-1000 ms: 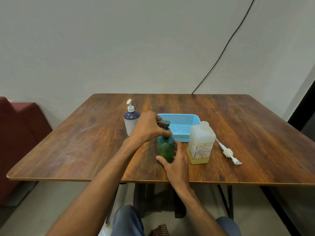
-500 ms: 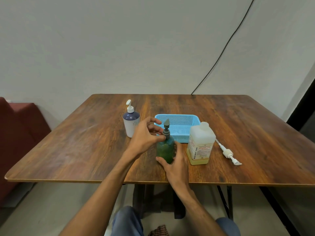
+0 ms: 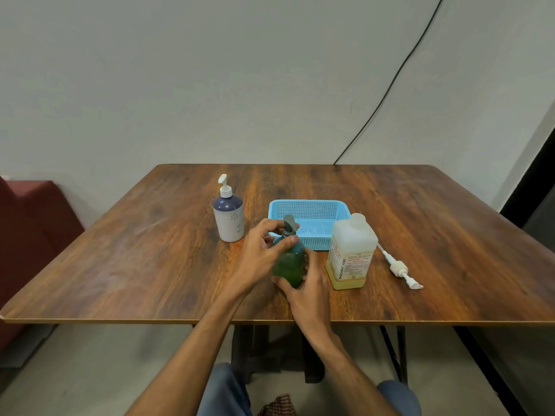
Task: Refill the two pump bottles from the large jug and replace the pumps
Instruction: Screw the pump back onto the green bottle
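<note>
A green pump bottle [image 3: 289,264] stands near the table's front middle. My right hand [image 3: 306,285] wraps its lower body from the near side. My left hand [image 3: 260,253] pinches the collar just under its grey pump head [image 3: 289,226]. To the right stands the large white jug [image 3: 352,252], capped, with a little yellow liquid at the bottom. A white and dark blue pump bottle [image 3: 228,213] with its white pump fitted stands upright to the left. A loose white pump [image 3: 400,268] lies on the table right of the jug.
A light blue plastic basket [image 3: 312,211] sits just behind the green bottle and the jug. The wooden table [image 3: 135,259] ends at a front edge close to my arms. A black cable [image 3: 387,85] runs down the wall. A red seat [image 3: 33,223] is at the left.
My left hand has come off the top of the pump head and slid down to the collar, turning; the grey pump head now shows and has rotated. My right hand keeps its hold.
</note>
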